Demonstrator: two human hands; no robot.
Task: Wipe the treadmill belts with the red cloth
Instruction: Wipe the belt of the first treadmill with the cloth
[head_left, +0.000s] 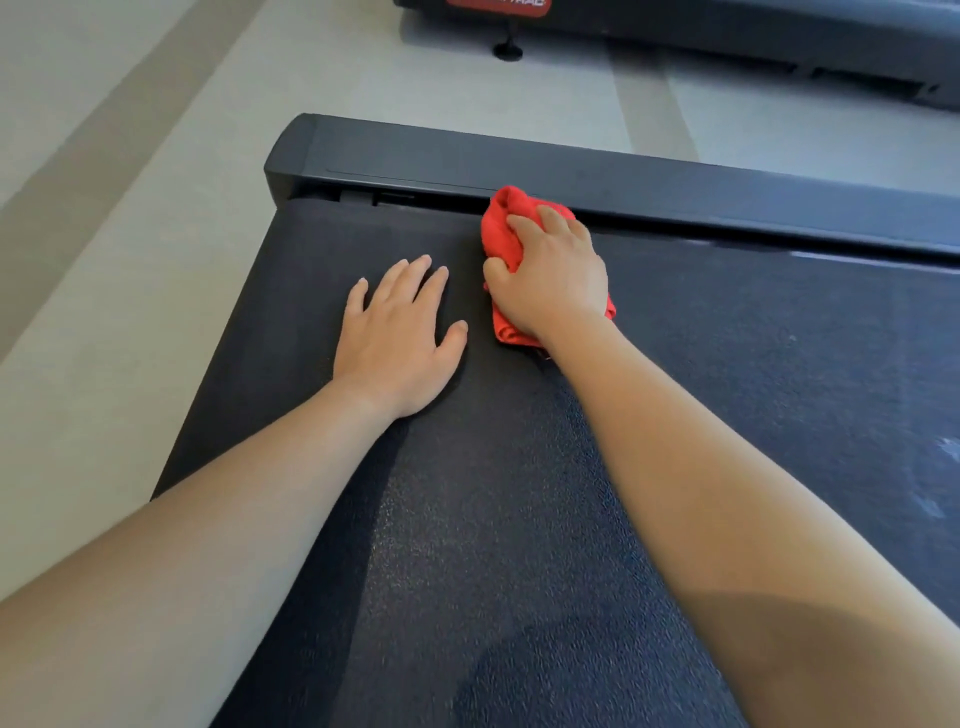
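A black textured treadmill belt (753, 374) fills most of the view. My right hand (553, 275) presses a bunched red cloth (501, 234) onto the belt, close against the dark side rail (675, 182). Most of the cloth is hidden under the hand; red edges show beyond the fingers and by the wrist. My left hand (397, 338) lies flat on the belt just left of the cloth, fingers spread, holding nothing.
Pale floor (130, 234) runs along the left of the belt's end. A second treadmill (727, 31) with a red label and a small black foot (508, 49) stands at the top. Pale smudges (940, 467) mark the belt at the right edge.
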